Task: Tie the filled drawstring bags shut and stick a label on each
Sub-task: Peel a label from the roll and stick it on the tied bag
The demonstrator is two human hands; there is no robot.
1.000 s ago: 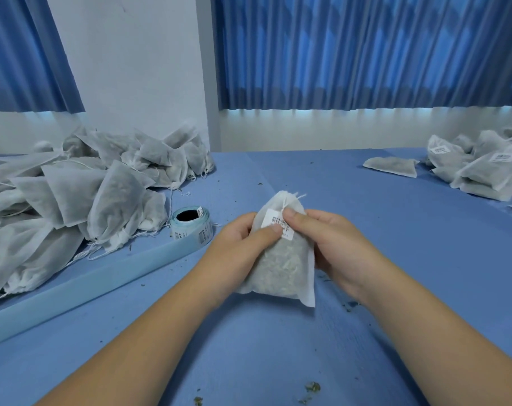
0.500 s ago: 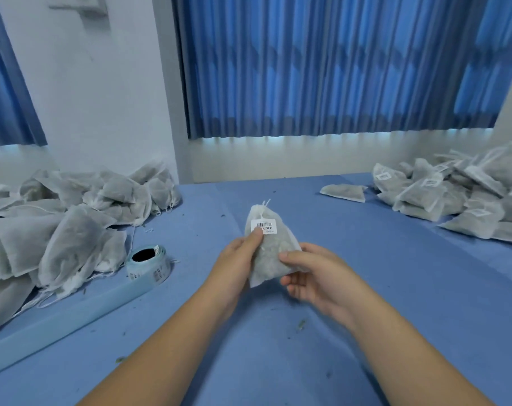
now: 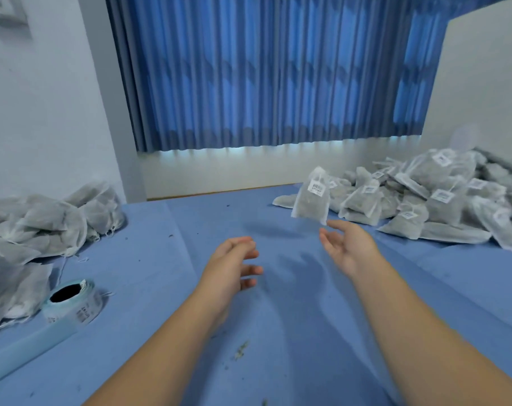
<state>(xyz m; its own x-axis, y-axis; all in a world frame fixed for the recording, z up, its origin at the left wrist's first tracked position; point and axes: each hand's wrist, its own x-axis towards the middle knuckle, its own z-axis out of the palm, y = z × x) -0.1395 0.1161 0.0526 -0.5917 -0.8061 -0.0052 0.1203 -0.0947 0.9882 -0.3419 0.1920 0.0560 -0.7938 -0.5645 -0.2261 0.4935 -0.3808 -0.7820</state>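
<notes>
Now on our blue table we see the labelled pile far right and the unlabelled pile far left. Half a second ago we held the labelled bag in both hands; it is now airborne just past our right fingertips, before the labelled pile. Our right hand is palm up, fingers spread, empty. Our left hand is loosely curled, empty. The label roll lies left.
</notes>
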